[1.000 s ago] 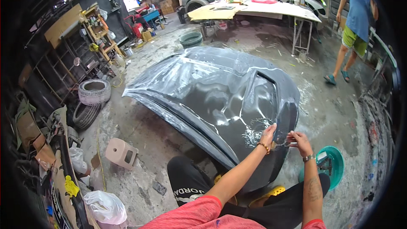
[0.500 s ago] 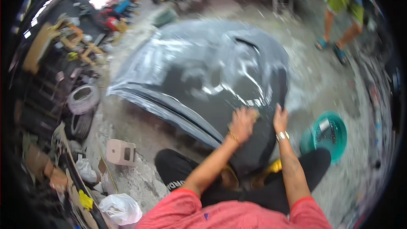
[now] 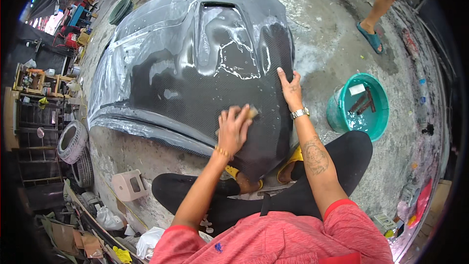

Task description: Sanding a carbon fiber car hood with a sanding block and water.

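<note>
A car hood point(image 3: 166, 76) with a dark carbon-weave surface lies in front of me, wet and smeared with grey-white residue, a raised scoop near its middle. My left hand point(image 3: 233, 128), a beaded bracelet at its wrist, presses a small tan block point(image 3: 251, 113) onto the near part of the hood. Fingers cover most of the block, so its exact kind is unclear. At the hood's right edge my right hand point(image 3: 292, 93) takes hold, thumb on top and the other fingers partly hidden; a metal watch point(image 3: 300, 113) sits on that wrist.
To the right stands a green bucket point(image 3: 333, 107) of water with a white block and dark brown pieces in it. Another person's sandalled feet point(image 3: 370, 36) are at the far right. Leftward are a beige stool point(image 3: 128, 186), tires point(image 3: 73, 142) and clutter along the wall.
The view has shifted, so the hood sits farther up and left. My left hand still presses the block on the hood; my right hand is farther up its edge. The other person's legs have moved.
</note>
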`<state>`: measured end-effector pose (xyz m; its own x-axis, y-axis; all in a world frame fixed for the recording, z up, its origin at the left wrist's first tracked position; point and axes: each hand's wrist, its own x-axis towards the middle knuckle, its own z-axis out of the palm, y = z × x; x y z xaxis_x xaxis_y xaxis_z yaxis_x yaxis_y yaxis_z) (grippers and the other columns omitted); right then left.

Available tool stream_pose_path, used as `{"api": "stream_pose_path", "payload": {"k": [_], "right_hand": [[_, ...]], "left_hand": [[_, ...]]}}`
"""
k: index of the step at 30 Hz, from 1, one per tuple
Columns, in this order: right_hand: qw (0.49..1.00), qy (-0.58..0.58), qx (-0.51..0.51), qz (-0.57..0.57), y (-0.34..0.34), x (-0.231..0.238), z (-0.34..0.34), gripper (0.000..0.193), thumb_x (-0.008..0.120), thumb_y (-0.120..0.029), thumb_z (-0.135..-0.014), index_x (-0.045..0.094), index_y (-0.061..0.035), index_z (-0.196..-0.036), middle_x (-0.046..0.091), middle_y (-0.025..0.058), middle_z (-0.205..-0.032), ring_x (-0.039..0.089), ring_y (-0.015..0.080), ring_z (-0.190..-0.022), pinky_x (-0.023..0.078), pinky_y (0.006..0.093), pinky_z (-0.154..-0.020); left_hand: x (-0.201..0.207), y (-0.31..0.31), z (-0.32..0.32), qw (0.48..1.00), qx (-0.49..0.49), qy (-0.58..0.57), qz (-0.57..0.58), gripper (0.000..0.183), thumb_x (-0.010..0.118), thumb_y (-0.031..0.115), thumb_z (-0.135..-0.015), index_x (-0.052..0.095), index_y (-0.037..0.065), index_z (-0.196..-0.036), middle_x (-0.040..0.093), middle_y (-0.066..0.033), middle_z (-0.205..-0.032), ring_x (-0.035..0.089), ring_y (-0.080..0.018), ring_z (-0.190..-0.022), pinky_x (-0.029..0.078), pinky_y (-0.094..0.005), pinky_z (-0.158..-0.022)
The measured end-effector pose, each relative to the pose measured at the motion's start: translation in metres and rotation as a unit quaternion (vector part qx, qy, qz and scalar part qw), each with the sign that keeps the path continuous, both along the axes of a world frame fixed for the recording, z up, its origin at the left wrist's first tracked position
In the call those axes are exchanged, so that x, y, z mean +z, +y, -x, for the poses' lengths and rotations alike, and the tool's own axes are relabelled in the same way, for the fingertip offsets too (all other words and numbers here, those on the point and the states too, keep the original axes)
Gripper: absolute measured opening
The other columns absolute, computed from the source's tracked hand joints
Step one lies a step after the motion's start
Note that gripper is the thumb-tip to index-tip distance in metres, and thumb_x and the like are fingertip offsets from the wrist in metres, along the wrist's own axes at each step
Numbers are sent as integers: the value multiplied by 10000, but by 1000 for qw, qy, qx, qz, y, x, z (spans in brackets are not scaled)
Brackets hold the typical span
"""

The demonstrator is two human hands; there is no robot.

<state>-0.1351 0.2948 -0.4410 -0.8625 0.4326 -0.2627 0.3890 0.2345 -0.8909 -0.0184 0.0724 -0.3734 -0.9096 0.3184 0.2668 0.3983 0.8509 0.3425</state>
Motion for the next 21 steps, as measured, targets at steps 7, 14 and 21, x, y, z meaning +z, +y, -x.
{"api": "stream_pose_path", "payload": {"k": [7, 14, 21], "right_hand": [[998, 0, -30, -60, -6, -4, -9, 979, 656, -717, -869, 402, 8, -1477, 609, 360, -1305, 589, 489, -1241, 464, 477, -1042], [999, 6, 10, -48, -23, -16, 10, 988, 663, -704, -875, 402, 64, -1440, 613, 384, -1266, 601, 502, -1212, 471, 490, -1030], [998, -10, -12, -66, 5, -25, 3, 998, 639, -744, -868, 408, 51, -1426, 648, 372, -1201, 619, 508, -1176, 471, 490, -1018]], "left_hand": [[-3, -5, 157, 997, -25, 70, 14, 412, 714, 226, -923, 663, 99, -1311, 595, -137, -1166, 541, -362, -1025, 442, -485, -901], [-22, -18, 270, 992, 69, 103, 16, 366, 660, 283, -967, 675, 141, -1305, 595, -169, -1154, 551, -385, -1059, 451, -498, -929], [-32, -13, 31, 998, -52, 16, 40, 554, 664, 215, -956, 538, 125, -1488, 562, -144, -1208, 538, -340, -1076, 443, -477, -931]]}}
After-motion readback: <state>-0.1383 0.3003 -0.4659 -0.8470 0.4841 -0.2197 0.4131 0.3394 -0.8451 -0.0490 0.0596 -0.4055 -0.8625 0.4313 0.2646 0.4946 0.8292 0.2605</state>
